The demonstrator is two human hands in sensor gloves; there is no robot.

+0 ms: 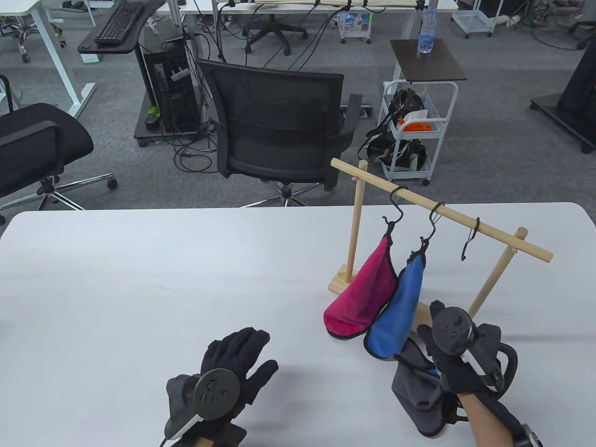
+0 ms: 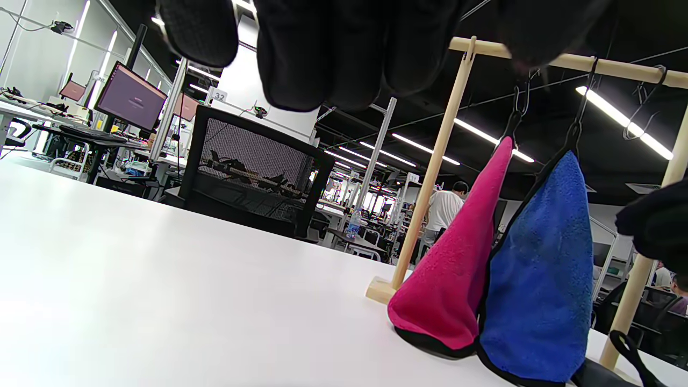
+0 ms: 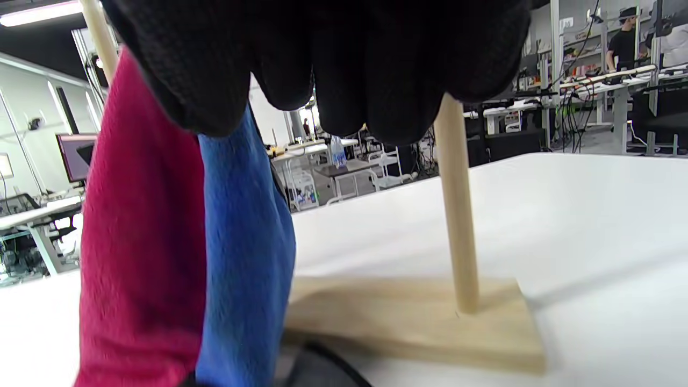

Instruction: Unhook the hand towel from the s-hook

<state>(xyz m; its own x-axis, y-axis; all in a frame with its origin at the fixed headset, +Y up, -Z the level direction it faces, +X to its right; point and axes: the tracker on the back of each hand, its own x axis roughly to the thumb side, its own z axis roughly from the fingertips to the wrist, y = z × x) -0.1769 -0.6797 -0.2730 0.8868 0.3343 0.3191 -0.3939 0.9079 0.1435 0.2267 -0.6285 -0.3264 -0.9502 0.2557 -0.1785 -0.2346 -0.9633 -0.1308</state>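
A wooden rack [image 1: 447, 212] stands on the white table [image 1: 139, 288] with three black S-hooks. A pink towel [image 1: 361, 293] hangs from the first hook [image 1: 396, 205]. A blue towel [image 1: 398, 312] hangs from the second hook [image 1: 435, 221]. The third hook [image 1: 470, 244] is bare. A grey towel [image 1: 416, 393] lies on the table under my right hand [image 1: 430, 321], whose fingers point at the rack base and hold nothing. My left hand [image 1: 258, 354] rests flat on the table, fingers spread, left of the towels. The left wrist view shows the pink towel [image 2: 457, 269], the blue towel [image 2: 543, 279] and the bare hook [image 2: 645, 107].
The rack's base [image 3: 419, 317] and post [image 3: 457, 215] stand just beyond my right fingers [image 3: 344, 64]. A black office chair [image 1: 279, 125] and a white cart [image 1: 414, 130] stand on the floor behind the table's far edge.
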